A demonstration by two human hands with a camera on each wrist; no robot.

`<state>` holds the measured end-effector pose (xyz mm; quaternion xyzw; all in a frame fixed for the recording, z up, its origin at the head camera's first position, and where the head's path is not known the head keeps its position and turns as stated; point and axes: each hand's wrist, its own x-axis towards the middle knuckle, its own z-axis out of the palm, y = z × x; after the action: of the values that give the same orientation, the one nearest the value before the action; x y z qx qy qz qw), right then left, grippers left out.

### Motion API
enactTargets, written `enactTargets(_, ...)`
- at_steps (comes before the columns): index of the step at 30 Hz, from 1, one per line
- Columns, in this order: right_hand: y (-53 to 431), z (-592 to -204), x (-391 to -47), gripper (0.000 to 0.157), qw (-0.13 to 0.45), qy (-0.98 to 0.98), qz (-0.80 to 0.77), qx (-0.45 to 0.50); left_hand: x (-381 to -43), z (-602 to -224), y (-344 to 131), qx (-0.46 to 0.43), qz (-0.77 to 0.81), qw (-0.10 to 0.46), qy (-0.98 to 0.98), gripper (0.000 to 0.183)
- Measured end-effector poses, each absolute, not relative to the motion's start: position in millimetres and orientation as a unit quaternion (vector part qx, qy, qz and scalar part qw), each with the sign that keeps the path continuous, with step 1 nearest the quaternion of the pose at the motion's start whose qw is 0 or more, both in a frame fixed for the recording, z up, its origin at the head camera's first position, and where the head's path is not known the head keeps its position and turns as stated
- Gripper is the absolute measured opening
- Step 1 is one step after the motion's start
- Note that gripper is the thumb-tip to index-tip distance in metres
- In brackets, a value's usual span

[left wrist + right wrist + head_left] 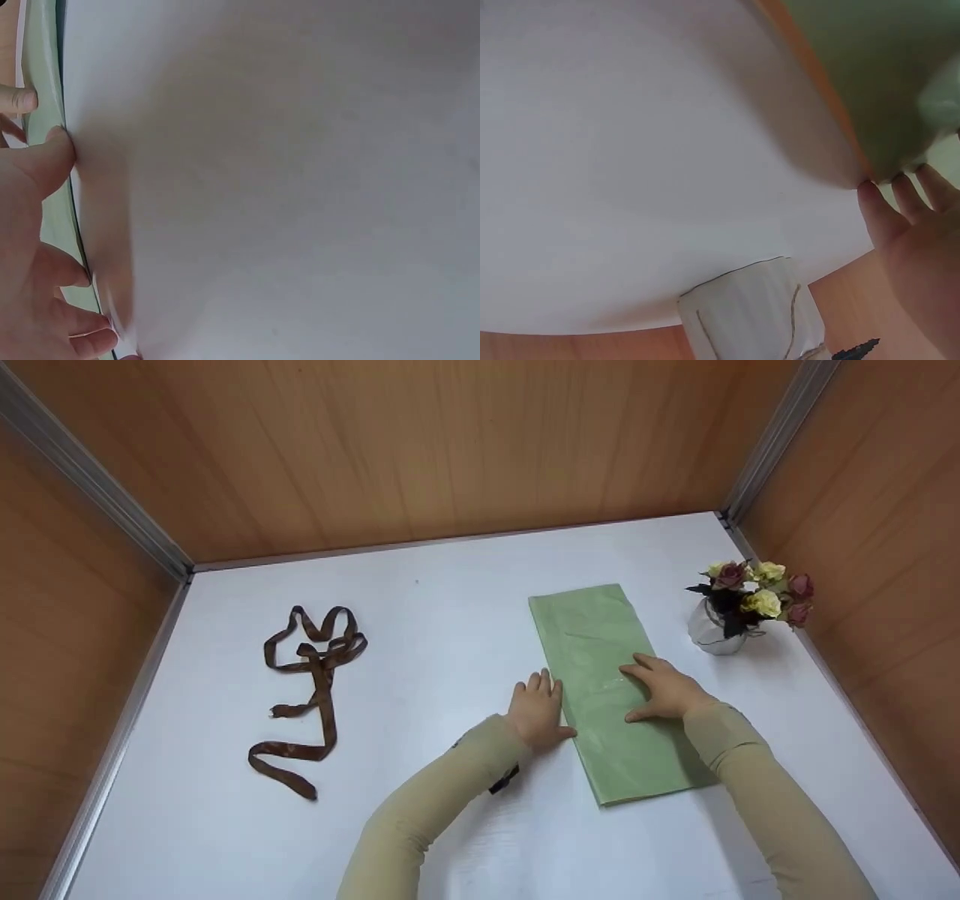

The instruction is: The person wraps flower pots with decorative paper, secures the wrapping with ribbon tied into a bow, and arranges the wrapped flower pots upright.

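Observation:
A long folded green sheet [600,660], paper-like with faint creases, lies right of centre on the white table. My left hand [536,716] rests at its left edge, with the thumb and fingers touching that edge. In the left wrist view, the left hand's fingertips [75,277] lie along the sheet's dark edge line. My right hand [671,690] is over the sheet's right part, thumb and fingers spread apart. The right wrist view has the right hand's fingertips [866,187] touching the green sheet [885,82] by its orange-looking edge.
A tangled brown ribbon [322,697] lies at the left of the table [442,615]. At the right edge stands a white pot [712,630] with artificial-looking roses [763,601]. Wooden panels [450,450] close off the back and both sides.

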<state>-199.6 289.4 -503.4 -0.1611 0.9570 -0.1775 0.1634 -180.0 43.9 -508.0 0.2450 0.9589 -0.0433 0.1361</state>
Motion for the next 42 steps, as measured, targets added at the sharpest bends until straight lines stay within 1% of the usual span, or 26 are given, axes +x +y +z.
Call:
enactTargets(5, 291.1, -502.3, -200.0, 0.087, 0.165, 0.954, -0.188, -0.162, -182.6, -505.3, 46.0, 0.241, -0.033, 0.136, 0.960, 0.090)
enactTargets(7, 292.3, -502.1, -201.1, 0.083, 0.169, 0.953, -0.198, -0.153, -182.9, -504.7, 46.9, 0.239, -0.028, 0.138, 0.961, 0.090)
enactTargets(11, 295.8, -503.5, -204.2, 0.068, 0.136, 0.961, -0.213, -0.111, -183.2, -505.6, 47.9, 0.237, -0.019, 0.138, 0.962, 0.089)
enactTargets(13, 297.3, -503.6, -205.0, 0.065, 0.121, 0.966, -0.215, -0.076, -183.3, -506.5, 47.1, 0.234, -0.012, 0.136, 0.963, 0.089)
enactTargets(15, 298.1, -502.9, -205.5, 0.067, 0.118, 0.968, -0.218, -0.046, -183.0, -506.9, 45.7, 0.229, -0.002, 0.136, 0.964, 0.089)
enactTargets(17, 298.8, -502.3, -206.0, 0.074, 0.131, 0.965, -0.224, -0.023, -182.5, -507.3, 44.4, 0.226, 0.003, 0.138, 0.964, 0.090)
enactTargets(21, 300.9, -500.4, -208.5, 0.086, 0.148, 0.958, -0.244, -0.007, -182.1, -506.9, 43.7, 0.223, 0.013, 0.138, 0.965, 0.090)
enactTargets(23, 302.7, -499.5, -209.5, 0.085, 0.142, 0.960, -0.240, -0.010, -182.4, -506.5, 44.2, 0.224, 0.017, 0.135, 0.965, 0.089)
enactTargets(28, 306.8, -499.1, -209.1, 0.075, 0.130, 0.968, -0.212, -0.019, -182.7, -506.5, 46.2, 0.234, 0.008, 0.130, 0.964, 0.089)
enactTargets(35, 304.4, -500.8, -209.7, 0.077, 0.153, 0.962, -0.228, 0.011, -182.5, -507.3, 47.8, 0.227, 0.003, 0.130, 0.965, 0.088)
enactTargets(42, 306.1, -503.0, -210.7, 0.074, 0.151, 0.961, -0.231, 0.009, -181.8, -507.4, 47.5, 0.220, 0.016, 0.140, 0.965, 0.089)
